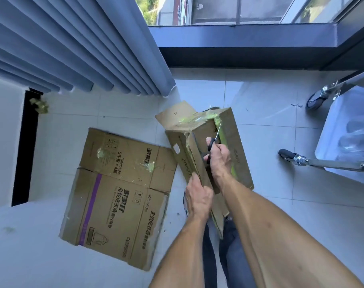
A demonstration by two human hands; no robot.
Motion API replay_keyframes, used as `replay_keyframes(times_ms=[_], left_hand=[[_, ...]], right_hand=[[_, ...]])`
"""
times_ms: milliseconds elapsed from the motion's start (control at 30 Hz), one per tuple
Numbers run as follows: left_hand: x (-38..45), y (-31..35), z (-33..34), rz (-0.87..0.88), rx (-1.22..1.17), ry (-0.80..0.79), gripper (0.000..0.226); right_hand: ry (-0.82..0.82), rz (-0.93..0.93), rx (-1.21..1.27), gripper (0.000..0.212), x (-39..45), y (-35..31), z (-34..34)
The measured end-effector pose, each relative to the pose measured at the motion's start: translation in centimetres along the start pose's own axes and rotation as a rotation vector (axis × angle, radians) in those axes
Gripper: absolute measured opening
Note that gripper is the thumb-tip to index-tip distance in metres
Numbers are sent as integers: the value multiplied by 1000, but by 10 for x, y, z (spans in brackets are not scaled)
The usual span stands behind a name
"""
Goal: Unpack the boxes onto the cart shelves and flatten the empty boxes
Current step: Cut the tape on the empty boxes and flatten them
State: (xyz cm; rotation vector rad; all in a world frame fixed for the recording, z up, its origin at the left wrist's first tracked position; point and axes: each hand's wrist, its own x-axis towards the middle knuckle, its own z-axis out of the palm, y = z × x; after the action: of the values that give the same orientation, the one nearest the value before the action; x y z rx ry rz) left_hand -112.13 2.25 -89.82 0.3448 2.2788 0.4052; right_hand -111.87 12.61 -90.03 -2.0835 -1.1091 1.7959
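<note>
Both hands meet mid-frame: left hand [197, 196] grips the box [229, 146] near edge, right hand [218, 156] holds scissors [215, 138] along its taped seam, pointing toward the upper right.

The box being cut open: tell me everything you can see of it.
The box being cut is plain brown corrugated cardboard, held tilted above the tiled floor, not yet flattened. One flap sticks out at its far end, and shreds of greenish tape cling along its taped seam. A small cut-out handle hole shows on its left side. The left hand grips its near edge; the right hand holds black-handled scissors with the blades at the seam. It sits right of a flattened box.
</note>
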Motion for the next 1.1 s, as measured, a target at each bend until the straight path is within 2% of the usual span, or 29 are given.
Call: replay_keyframes(times_ms=[133,200,233,267,300,367,400,433,467,533,600,667,767,867,933,1000,1100], left_hand=[[-51,-10,27,-43,-120,-130,31],[-77,-21,30,-59,-243,-241,34],[-87,-27,29,-60,-293,-259,28],[-93,-32,31,-65,-291,-266,21],[-98,-39,36,-50,-249,-278,27],[-107,-49,45,-25,-99,-390,55],[-107,-56,49,-44,9,-385,55],[-103,-68,56,-57,128,-264,52],[-96,-73,56,-142,171,-67,54],[-67,-62,38,-314,110,244,59],[-26,-38,23,-268,115,343,62],[12,-2,13,-72,172,270,66],[46,43,20,217,234,-31,47],[50,53,35,243,341,-131,39],[41,51,41,261,404,-153,45],[33,49,46,265,436,-133,48],[25,49,52,219,410,-100,48]], right_hand=[[1,14,-45,45,3,0,-4],[92,49,-100,41,3,9,-14],[159,67,-128,38,2,14,-21],[211,79,-164,37,0,20,-29],[239,83,-207,37,-1,27,-37],[252,76,-255,35,-5,38,-49],[250,75,-265,34,-6,41,-52],[246,80,-276,33,-7,43,-53],[241,87,-290,32,-7,44,-54],[230,80,-300,30,-6,45,-55],[227,67,-302,29,-5,46,-56],[226,62,-296,31,-7,50,-56],[190,48,-167,26,-14,60,-64],[143,109,59,14,-14,65,-80],[123,192,210,20,-13,68,-92],[62,268,319,28,-14,71,-101],[10,326,351,23,-15,78,-109]])
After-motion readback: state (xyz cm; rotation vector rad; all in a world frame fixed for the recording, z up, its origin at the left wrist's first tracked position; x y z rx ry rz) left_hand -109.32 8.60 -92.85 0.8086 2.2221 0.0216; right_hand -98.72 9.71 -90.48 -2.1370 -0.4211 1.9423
